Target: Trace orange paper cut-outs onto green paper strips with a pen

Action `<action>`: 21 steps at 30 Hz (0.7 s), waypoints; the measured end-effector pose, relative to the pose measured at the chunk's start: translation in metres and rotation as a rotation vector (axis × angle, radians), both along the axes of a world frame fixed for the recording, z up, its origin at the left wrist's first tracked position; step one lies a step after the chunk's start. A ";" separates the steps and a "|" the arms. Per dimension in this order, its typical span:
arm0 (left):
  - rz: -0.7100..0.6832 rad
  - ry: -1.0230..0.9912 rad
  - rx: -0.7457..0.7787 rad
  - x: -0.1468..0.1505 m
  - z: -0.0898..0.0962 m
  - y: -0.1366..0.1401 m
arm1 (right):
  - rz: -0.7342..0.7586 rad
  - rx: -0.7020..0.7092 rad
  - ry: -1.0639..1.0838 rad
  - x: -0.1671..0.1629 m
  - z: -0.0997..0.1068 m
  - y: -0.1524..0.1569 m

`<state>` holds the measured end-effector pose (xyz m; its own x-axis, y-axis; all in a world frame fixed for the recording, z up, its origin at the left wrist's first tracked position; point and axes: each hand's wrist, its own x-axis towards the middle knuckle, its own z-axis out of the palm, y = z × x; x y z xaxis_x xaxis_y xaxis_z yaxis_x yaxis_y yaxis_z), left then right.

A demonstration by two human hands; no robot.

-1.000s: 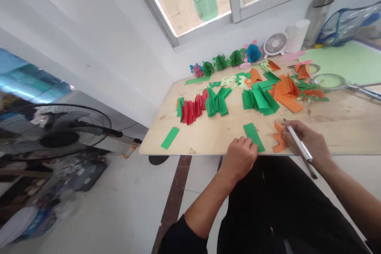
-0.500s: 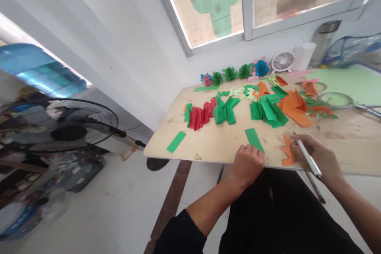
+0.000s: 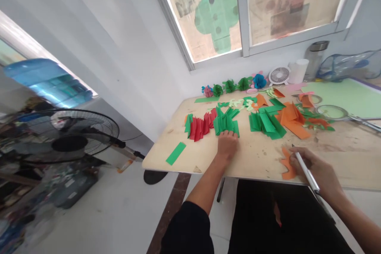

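My left hand [image 3: 228, 145] is at the near edge of a pile of folded green paper [image 3: 222, 121], its fingers curled down on a green paper strip [image 3: 236, 126] at the pile's right side. The fingertips are partly hidden. In my right hand [image 3: 320, 170], near the table's front edge, is a silver-white pen [image 3: 306, 171], dark tip pointing away. The same hand's fingers rest against an orange paper cut-out with a wavy edge [image 3: 288, 164]. One green strip [image 3: 176, 153] lies alone at the left, and red folded papers [image 3: 198, 127] stand left of the green pile.
Green folded papers [image 3: 268, 123] and orange ones [image 3: 291, 117] lie mid-table, with scissors [image 3: 333, 112] to their right. Paper flowers [image 3: 229, 86], a small white fan [image 3: 279, 75] and a flask [image 3: 317, 61] line the wall. A large black fan [image 3: 68, 139] stands left.
My left hand has moved left and away from me, from the table's edge to the green pile, taking the green strip along. My right hand stays with the pen and orange cut-out.
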<state>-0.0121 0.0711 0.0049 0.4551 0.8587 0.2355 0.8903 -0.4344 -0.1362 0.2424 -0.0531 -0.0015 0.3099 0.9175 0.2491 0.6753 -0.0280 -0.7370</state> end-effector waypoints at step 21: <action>0.116 -0.179 -0.001 -0.010 -0.003 0.025 | 0.052 0.109 0.010 -0.003 -0.012 0.003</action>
